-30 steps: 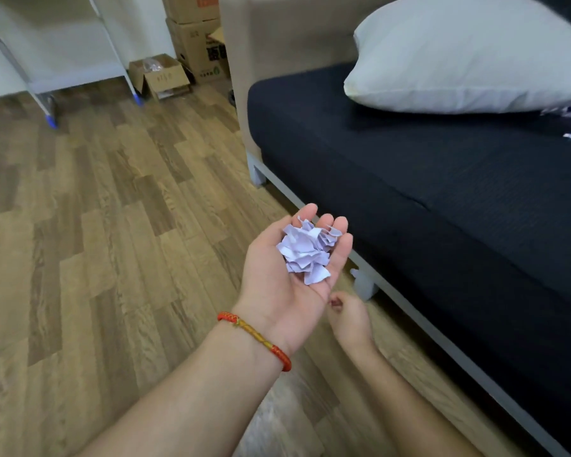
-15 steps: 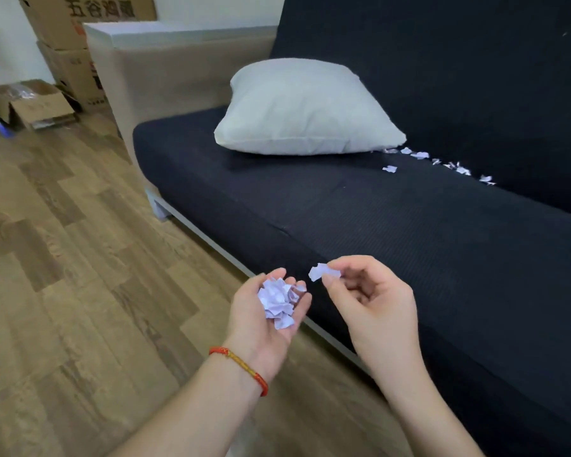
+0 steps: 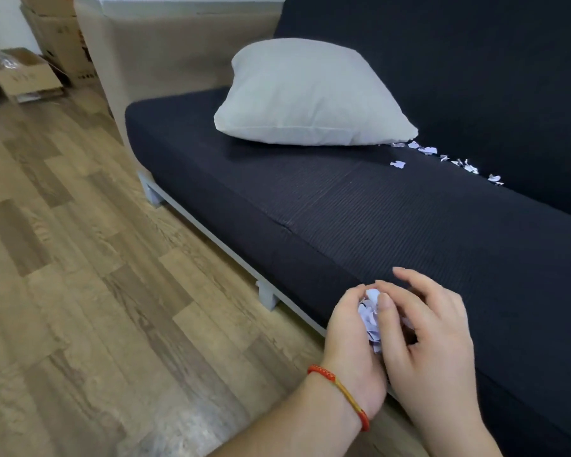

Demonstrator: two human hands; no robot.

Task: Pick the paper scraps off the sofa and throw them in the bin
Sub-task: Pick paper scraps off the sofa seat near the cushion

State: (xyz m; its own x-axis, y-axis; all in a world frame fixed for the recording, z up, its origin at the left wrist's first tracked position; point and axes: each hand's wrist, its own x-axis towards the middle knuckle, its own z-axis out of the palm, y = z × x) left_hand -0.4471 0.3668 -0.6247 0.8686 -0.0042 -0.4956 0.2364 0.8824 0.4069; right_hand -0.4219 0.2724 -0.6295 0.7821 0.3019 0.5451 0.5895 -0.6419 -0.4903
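A wad of white paper scraps (image 3: 370, 316) lies in my cupped left hand (image 3: 351, 351), low in the view at the front edge of the dark sofa (image 3: 376, 232). My right hand (image 3: 432, 344) presses against the wad from the right, thumb on the paper, fingers partly spread. Several more white scraps (image 3: 442, 158) lie in a line along the back of the seat, right of the pillow. No bin is in view.
A grey pillow (image 3: 307, 97) rests on the seat against the beige armrest (image 3: 165, 54). Cardboard boxes (image 3: 23, 74) stand on the wooden floor (image 3: 89, 275) at the far left. The sofa's pale legs (image 3: 267, 296) stick out near the floor.
My right hand has brought its single scrap onto the wad in my left hand and now covers it. My view has shifted right along the sofa.
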